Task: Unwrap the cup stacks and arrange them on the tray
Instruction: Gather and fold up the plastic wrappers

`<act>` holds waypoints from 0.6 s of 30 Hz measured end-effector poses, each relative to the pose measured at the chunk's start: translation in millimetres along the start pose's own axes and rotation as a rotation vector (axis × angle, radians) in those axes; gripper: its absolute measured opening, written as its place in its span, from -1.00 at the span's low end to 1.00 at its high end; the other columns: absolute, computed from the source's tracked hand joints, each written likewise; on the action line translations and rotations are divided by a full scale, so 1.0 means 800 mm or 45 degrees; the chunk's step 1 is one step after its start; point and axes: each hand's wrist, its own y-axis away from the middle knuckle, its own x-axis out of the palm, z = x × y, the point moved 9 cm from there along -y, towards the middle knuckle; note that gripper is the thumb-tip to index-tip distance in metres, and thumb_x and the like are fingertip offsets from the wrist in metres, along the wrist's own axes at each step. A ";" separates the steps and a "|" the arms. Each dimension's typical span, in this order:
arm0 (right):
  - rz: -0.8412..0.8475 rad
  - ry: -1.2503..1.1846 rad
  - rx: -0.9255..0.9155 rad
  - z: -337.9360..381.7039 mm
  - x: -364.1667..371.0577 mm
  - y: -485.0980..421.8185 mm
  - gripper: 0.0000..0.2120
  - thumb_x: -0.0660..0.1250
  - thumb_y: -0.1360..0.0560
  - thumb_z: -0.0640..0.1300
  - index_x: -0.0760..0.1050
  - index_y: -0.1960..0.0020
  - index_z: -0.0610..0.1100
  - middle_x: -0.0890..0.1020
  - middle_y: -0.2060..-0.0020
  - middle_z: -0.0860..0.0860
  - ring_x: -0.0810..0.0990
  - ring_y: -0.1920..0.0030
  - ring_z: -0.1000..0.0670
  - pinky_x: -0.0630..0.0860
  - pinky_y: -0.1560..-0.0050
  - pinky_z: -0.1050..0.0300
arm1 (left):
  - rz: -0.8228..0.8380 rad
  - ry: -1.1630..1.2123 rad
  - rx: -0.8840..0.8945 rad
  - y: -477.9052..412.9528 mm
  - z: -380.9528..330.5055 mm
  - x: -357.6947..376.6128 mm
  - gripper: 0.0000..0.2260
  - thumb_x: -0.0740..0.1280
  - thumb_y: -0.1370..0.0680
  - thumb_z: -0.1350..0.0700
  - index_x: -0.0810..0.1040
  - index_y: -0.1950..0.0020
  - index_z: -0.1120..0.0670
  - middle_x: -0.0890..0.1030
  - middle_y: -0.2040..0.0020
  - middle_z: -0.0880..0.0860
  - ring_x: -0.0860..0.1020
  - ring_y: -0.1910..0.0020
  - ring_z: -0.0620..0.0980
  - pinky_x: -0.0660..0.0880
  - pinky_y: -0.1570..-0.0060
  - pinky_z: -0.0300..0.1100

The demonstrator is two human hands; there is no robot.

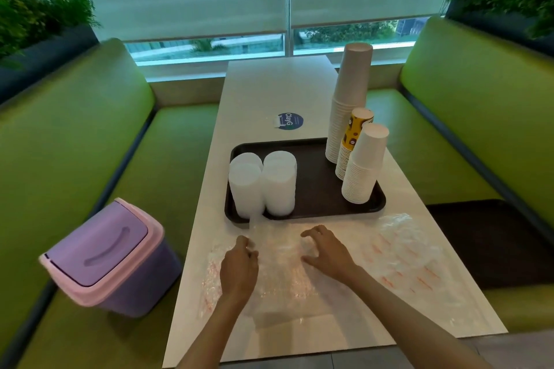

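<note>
Left hand (pixel 239 263) pinches clear red-printed plastic wrapper (pixel 287 278), right hand (pixel 326 252) rests spread on it | 5 cup stacks (pixel 278 186) stand on dark brown tray (pixel 314 189) | risk: dragged film could topple nearest stack

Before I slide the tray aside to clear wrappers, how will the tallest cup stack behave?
The tallest cup stack is narrow and high, so it likely tips if the tray jerks. Paper cups look light, so little weight steadies it. Nested cups may shift apart.
</note>
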 end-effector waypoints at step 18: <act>0.192 -0.366 -0.124 0.098 -0.030 -0.062 -0.50 0.50 -0.41 -0.07 0.50 -0.29 -0.21 0.57 -0.23 -0.09 0.51 -0.26 -0.06 0.40 -0.25 0.10 | -0.091 0.300 0.272 0.003 0.003 -0.041 -0.89 0.33 -0.56 0.19 0.65 0.04 0.10 0.58 0.03 -0.02 0.55 0.05 -0.07 0.51 0.01 -0.16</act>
